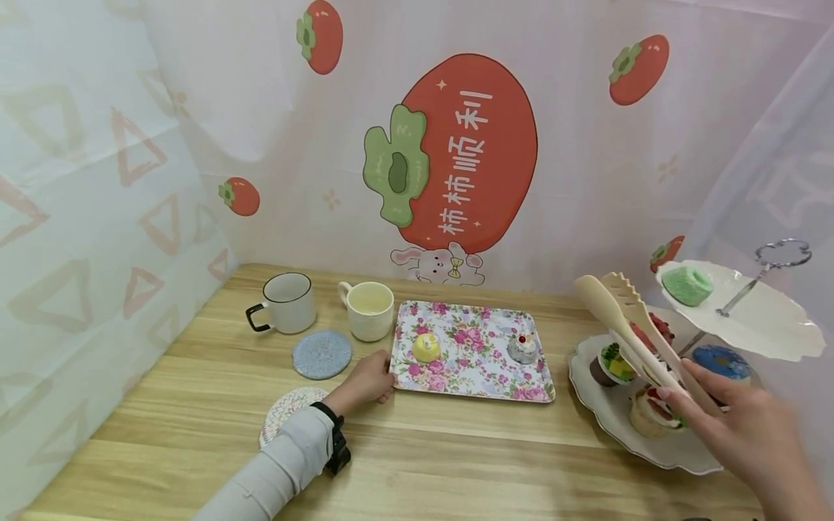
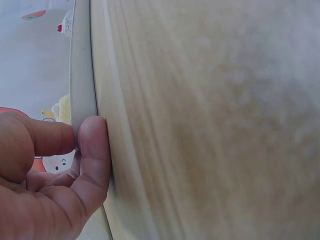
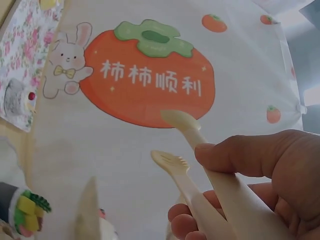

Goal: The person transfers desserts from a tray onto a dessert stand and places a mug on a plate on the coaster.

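Note:
My left hand pinches the left edge of a flowered tray between thumb and fingers; the left wrist view shows the grip on the rim. On the tray sit a small yellow cake and a small grey-and-white cake with a red cherry. At the right, my right hand holds cream-coloured tongs over a two-tier stand. In the right wrist view the tongs' tips are apart with nothing between them.
The stand's upper plate bears a green cake. Its lower plate carries several cakes and a blue donut. Left of the tray are a white mug, a cream cup, a blue coaster and a patterned coaster.

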`<state>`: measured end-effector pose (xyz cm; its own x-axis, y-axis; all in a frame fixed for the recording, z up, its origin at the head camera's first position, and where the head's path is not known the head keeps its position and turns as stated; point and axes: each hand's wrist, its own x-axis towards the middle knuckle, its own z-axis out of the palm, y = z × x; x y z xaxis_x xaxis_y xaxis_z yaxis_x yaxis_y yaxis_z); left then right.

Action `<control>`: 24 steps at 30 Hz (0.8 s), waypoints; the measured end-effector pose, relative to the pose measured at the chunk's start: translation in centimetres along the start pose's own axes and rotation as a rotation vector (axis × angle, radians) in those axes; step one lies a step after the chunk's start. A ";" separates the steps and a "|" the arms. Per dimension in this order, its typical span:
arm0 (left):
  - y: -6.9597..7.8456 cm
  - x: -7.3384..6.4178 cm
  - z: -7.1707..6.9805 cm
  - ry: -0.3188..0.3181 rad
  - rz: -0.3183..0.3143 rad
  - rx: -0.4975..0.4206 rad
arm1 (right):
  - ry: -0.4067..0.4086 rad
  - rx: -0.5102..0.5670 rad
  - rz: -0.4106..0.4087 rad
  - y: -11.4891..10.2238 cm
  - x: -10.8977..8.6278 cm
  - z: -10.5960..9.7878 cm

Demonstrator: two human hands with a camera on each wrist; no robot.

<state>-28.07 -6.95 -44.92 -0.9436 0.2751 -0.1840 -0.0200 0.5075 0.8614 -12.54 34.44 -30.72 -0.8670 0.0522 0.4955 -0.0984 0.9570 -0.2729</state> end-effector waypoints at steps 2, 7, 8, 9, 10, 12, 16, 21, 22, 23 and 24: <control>0.0 0.0 0.0 0.000 -0.001 -0.004 | -0.045 0.009 0.041 -0.1 0.0 0.5; -0.1 0.0 -0.1 -0.005 0.005 -0.009 | -0.108 0.036 0.096 0.0 0.0 1.8; -0.1 0.0 -0.1 -0.005 0.006 -0.008 | -0.119 0.042 0.097 0.0 0.0 2.1; -0.1 -0.1 -0.1 -0.006 0.006 -0.011 | -0.132 0.049 0.097 0.0 0.0 2.4; 0.0 -0.1 -0.1 -0.006 0.005 -0.015 | -0.145 0.059 0.096 0.0 0.1 2.7; 0.0 -0.1 -0.1 -0.003 0.005 -0.015 | -0.168 0.074 0.082 0.0 0.1 3.2; 0.0 -0.1 -0.1 0.000 0.006 -0.016 | -0.182 0.087 0.049 -0.2 0.0 4.5; 0.0 -0.1 -0.1 -0.008 0.012 -0.019 | -0.224 0.108 0.058 -0.5 -0.1 5.9; 0.0 -0.1 -0.1 -0.008 0.013 -0.018 | -0.241 0.111 0.062 -0.5 -0.1 6.1; 0.0 -0.1 -0.1 -0.007 0.013 -0.017 | -0.253 0.115 0.061 -0.5 0.0 6.4; -0.1 -0.1 -0.1 -0.006 0.013 -0.015 | -0.263 0.117 0.062 -0.6 0.0 6.6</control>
<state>-28.02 -7.06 -44.93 -0.9418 0.2869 -0.1753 -0.0123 0.4916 0.8707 -15.76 32.01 -36.03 -0.9684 0.0196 0.2487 -0.0834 0.9141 -0.3968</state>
